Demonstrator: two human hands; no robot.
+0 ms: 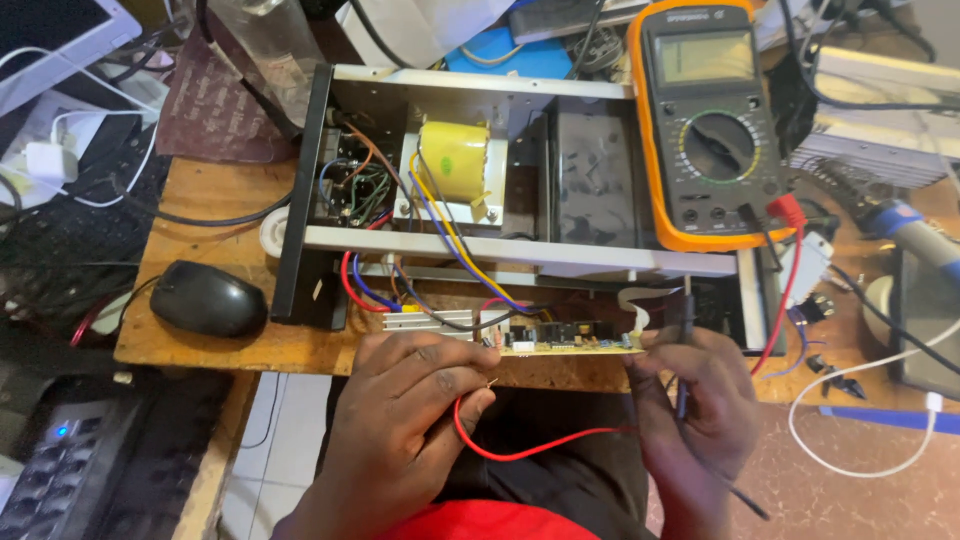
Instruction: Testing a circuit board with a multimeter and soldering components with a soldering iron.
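Observation:
My left hand (410, 420) grips the left end of a small circuit board (565, 338) held edge-up at the table's front edge, and pinches the red test lead (520, 452) by its metal tip. My right hand (695, 400) holds the board's right end together with the black probe (685, 320), which stands upright. Coloured wires run from the board up into an open metal chassis (480, 245) containing a yellow-taped transformer (452, 160). An orange multimeter (710, 125) rests on the chassis at the right, with both leads plugged in.
A black computer mouse (207, 298) lies on the wooden table (215, 205) at left. A soldering iron with a blue handle (905, 228) and white cables sit at right. A keyboard (55, 470) is low on the left. Cluttered cables and devices fill the back.

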